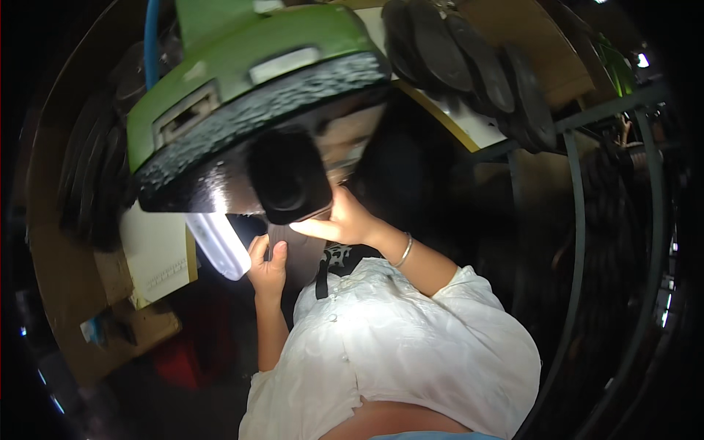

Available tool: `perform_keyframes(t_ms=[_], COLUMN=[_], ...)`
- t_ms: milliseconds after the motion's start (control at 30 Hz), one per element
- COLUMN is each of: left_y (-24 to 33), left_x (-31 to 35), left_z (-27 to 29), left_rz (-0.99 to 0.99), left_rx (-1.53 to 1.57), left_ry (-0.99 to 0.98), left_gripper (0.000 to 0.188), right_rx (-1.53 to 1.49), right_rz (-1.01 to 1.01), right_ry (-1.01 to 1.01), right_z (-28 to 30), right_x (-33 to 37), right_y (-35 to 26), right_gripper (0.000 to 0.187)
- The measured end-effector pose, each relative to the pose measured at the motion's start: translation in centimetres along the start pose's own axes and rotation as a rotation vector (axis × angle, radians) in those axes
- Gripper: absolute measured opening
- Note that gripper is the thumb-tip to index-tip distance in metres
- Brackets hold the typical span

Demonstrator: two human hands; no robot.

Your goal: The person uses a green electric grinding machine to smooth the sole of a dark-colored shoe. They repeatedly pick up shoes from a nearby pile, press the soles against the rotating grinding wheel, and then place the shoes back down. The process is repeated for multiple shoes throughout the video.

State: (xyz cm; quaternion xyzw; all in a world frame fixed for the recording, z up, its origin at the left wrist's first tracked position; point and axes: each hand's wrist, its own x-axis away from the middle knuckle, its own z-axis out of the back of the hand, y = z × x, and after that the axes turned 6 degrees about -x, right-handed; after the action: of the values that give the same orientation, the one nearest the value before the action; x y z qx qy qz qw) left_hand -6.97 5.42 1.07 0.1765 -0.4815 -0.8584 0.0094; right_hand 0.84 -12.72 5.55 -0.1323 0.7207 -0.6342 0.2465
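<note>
Close under the head of a green machine [271, 51], both my hands hold a dark greyish-brown flat piece that looks like a shoe sole [299, 258]. My left hand [268, 265] is closed on its left edge, with the thumb upright against it. From the right, my right hand [343, 220] grips the upper part, thumb stretched along it and a bracelet on the wrist. The machine's dark lower part hides the far end of the piece and some of my fingers. A lit white lamp [221, 246] shines just left of my left hand.
Several dark shoe soles [469, 62] lie in a row at the upper right, and more dark soles [92, 172] stand at the left. A pale board [158, 253] lies on the left bench. Green metal rails [577, 213] run along the right. A blue hose [152, 44] hangs beside the machine.
</note>
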Motion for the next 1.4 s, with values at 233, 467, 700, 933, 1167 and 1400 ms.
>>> perform_keyframes(t_ms=[233,467,700,933,1167,1400], left_y=[3.7,5.9,8.4,4.0,2.5,2.6], left_x=[-1.2,-0.3,-1.0,1.0,1.9,1.2], left_z=[-0.7,-5.5,-5.9,-4.9,-3.8,-2.2], left_rz=[0.121,-0.182,-0.251,-0.03,0.093,0.118], left_rx=[0.117,0.06,0.08,0.115,0.082,0.026], left_ry=[-0.539,-0.266,-0.419,-0.46,-0.396,-0.37], left_gripper=[0.033,0.027,0.042,0.022,0.02,0.019], right_rx=[0.036,-0.241,0.247,1.444,1.308,1.858], right_rz=[0.046,-0.007,0.182,-0.033,0.293,0.568], right_ry=[0.355,0.701,0.73,1.036,0.348,0.142], right_z=[5.2,5.6,7.0,22.8,11.3,13.3], right_x=[3.4,5.3,5.9,3.3,-3.6,-7.6], right_y=[-1.3,-1.4,-0.2,-9.1,-5.4,1.3], right_gripper=[0.031,0.098,0.11,0.07,0.052,0.053])
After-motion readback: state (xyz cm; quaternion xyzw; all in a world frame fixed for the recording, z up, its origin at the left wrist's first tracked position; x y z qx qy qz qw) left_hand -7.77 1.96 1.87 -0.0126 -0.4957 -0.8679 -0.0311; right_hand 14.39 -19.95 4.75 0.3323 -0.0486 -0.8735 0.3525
